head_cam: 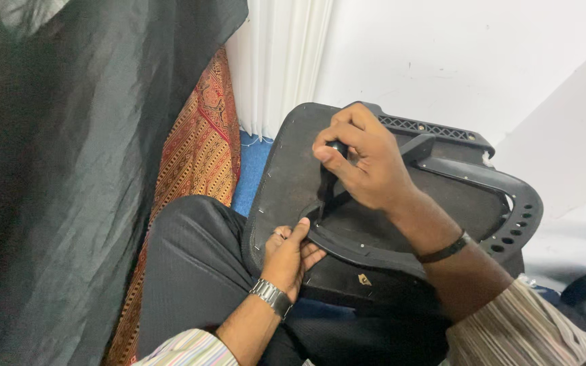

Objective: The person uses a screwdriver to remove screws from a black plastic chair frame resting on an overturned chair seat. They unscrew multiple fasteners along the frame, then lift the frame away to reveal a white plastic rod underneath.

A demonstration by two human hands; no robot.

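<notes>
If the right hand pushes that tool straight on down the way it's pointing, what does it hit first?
Likely the black seat panel: the right hand angles the dark tool down toward the fabric edge just above the left hand thumb. Depth is unclear; the tip may already touch.

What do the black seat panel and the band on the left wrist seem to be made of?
The seat panel looks like matt black fabric or leatherette over a board, judging by the staples along its edge. The wrist band looks like polished metal: shiny silver links.
</notes>
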